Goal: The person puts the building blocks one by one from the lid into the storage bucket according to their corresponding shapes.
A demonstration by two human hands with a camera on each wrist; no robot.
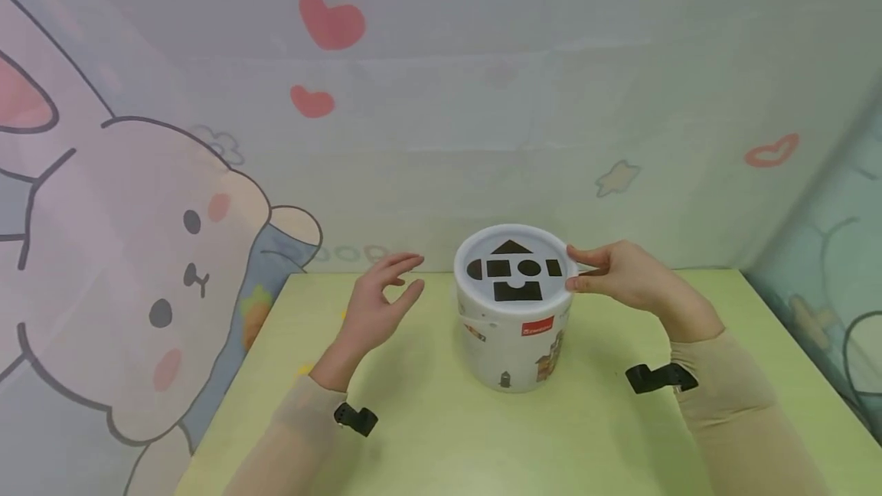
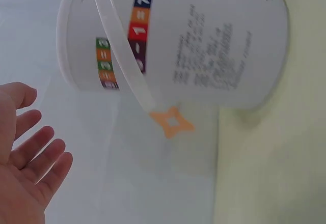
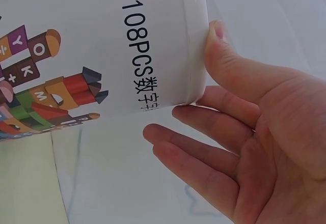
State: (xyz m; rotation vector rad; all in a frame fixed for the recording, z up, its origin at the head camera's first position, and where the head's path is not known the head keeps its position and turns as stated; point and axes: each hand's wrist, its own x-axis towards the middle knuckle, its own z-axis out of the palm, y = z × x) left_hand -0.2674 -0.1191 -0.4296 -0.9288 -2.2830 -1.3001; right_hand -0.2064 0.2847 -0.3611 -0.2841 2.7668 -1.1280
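A white bucket [image 1: 513,347] stands upright on the table, its white lid [image 1: 544,307] on top. Dark cut-outs in several shapes pierce the lid. My right hand [image 1: 623,274] is at the right side of the rim, thumb and fingers pinching the lid's edge. In the right wrist view the thumb presses the lid's rim, and the lower fingers hang free of the bucket. My left hand [image 1: 379,301] is held to the left, apart from the bucket, fingers relaxed and holding nothing. The left wrist view shows a white carrying handle [image 2: 119,43] along the bucket's side.
The light green table [image 1: 441,442] carries the bucket. Behind it hangs a pale wall covering [image 1: 482,128] with hearts and a large cartoon rabbit [image 1: 151,266]. A dark cable [image 1: 849,350] runs at the right edge. Each wrist wears a black strap.
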